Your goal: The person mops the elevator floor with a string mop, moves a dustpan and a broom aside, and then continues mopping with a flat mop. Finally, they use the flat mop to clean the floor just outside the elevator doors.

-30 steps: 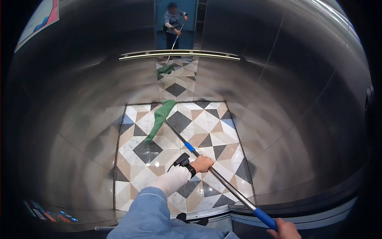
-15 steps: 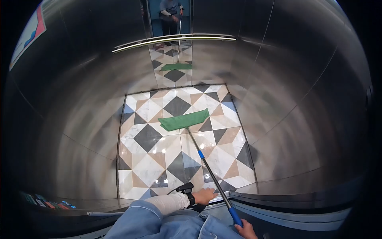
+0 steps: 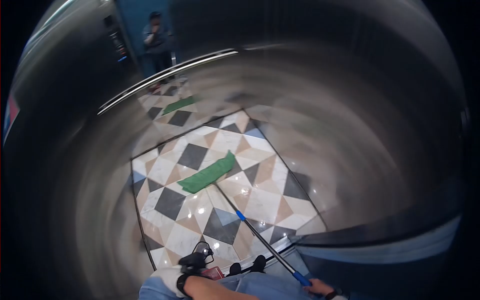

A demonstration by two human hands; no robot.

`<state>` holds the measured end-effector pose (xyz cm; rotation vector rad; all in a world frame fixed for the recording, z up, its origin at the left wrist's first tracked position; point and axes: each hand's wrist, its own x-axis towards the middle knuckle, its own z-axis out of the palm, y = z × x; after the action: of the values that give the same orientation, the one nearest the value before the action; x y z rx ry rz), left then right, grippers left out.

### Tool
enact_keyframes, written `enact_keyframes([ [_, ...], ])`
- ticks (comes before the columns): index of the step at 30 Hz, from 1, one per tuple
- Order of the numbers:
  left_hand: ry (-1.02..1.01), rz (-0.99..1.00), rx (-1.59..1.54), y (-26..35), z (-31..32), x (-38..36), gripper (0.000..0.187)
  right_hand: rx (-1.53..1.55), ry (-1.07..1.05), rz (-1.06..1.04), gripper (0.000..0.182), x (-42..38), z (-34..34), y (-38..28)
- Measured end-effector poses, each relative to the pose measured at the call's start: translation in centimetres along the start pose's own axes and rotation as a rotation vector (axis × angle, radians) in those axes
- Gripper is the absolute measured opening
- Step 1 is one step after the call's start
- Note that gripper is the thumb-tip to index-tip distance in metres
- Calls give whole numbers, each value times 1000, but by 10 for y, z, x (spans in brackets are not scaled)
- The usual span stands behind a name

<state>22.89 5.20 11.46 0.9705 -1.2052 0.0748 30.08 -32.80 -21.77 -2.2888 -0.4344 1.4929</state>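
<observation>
A flat mop with a green cloth pad lies on the patterned tile floor. Its metal pole slants down toward me, with a blue joint partway along. My right hand is closed around the blue end grip at the lower right. Bent across my body at the bottom edge, my left hand shows only its back and wrist part; the fingers are out of view. A black strapped device with a cable loop sits on that wrist, over a white sleeve.
Dark metal walls enclose the tiled floor. A handrail runs along the far wall, which reflects a person and the mop. Two dark shoes stand by the metal door sill. Something red shows beside the left wrist.
The view has turned and tilted, so the floor appears rotated. My left hand has come away from beside the pole and drawn in toward my body. The right hand keeps its grip.
</observation>
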Motion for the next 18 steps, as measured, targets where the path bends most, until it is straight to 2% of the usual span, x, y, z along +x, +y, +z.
enact_keyframes([
  [1, -15, -1, -53, 5, -4, 1, 27, 83, -122, 85, 29, -1, -3, -10],
  [3, -203, -135, -19, 17, -15, 2, 26, 248, -116, 103, 28, -2, 5, -2],
  [5, -210, -154, -42, 21, -12, -4, 25, 370, -142, 218, 27, -24, -8, -43],
  [7, -247, -214, 94, 19, -8, -11, 25, 482, -187, 240, 26, -32, -12, -44],
  [9, -211, -236, 77, 15, -12, -12, 23, 553, -250, 248, 24, -38, -10, -38],
  [11, -172, -255, 173, 19, -16, -10, 24, 574, -249, 266, 35, -42, -10, -38],
  [15, -64, -326, 271, 27, -12, -18, 23, 572, -228, 298, 41, -60, 0, -45],
  [18, -105, -323, 362, 37, -12, -24, 20, 610, -183, 240, 44, -59, 6, -53],
])
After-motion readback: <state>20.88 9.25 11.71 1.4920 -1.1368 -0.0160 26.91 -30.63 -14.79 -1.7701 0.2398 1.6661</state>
